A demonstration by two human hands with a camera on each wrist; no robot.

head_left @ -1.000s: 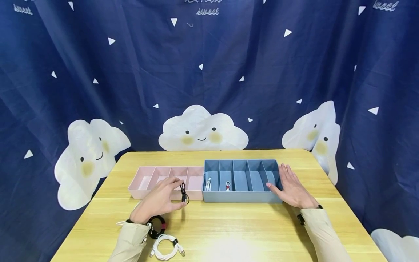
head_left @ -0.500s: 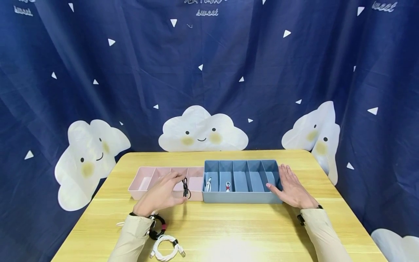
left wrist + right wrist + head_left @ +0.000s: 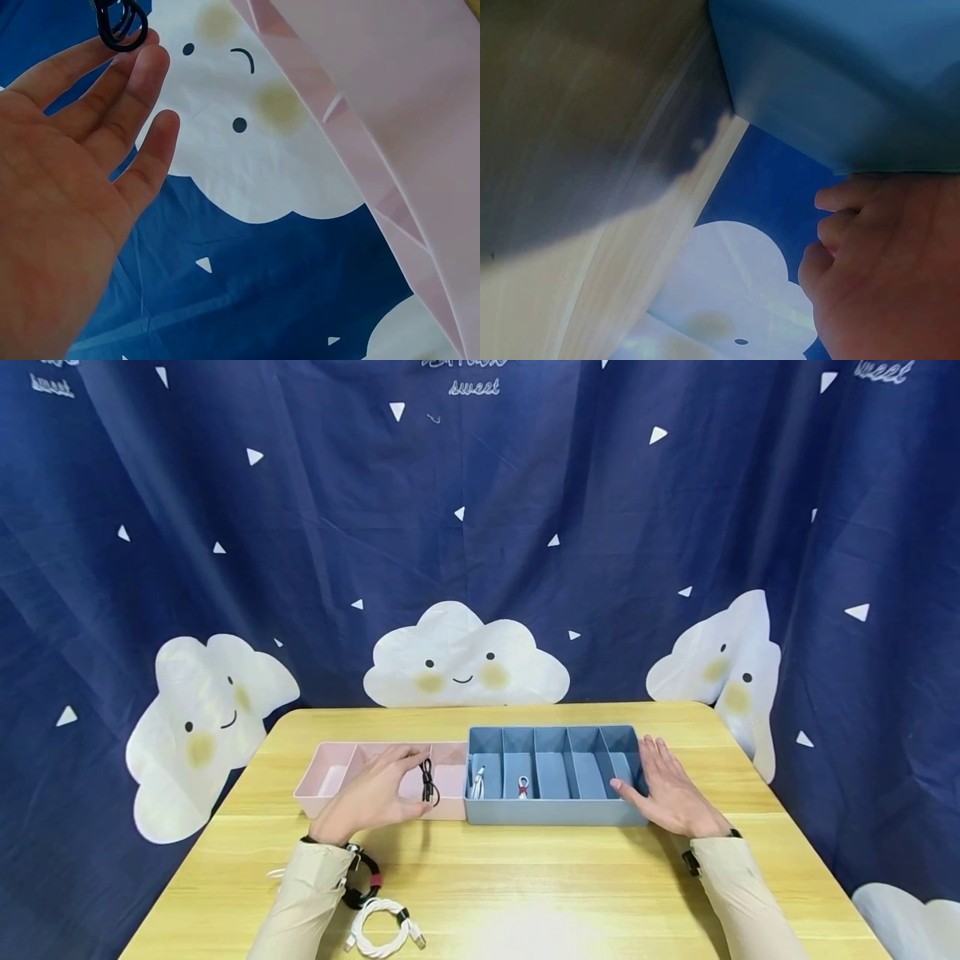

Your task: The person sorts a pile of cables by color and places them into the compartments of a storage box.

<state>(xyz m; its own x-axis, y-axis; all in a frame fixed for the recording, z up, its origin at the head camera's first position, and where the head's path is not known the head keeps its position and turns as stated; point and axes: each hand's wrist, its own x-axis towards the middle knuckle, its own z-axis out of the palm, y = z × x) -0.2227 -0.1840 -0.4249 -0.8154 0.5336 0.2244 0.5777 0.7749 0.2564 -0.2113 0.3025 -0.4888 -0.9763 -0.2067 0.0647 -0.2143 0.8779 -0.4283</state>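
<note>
The left hand (image 3: pixel 367 797) pinches a black cable (image 3: pixel 428 782) in its grip near the pink box (image 3: pixel 452 810); the right hand (image 3: pixel 673 795), grip apart, touches the blue box (image 3: pixel 555 812)

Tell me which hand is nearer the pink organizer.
Left. The left hand overlaps the pink organizer in the head view; the right hand is across the blue organizer, at its right end.

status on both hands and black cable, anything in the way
Left hand pinches black cable above table. Right hand against end of blue tray. Nothing visibly blocking cable.
</note>
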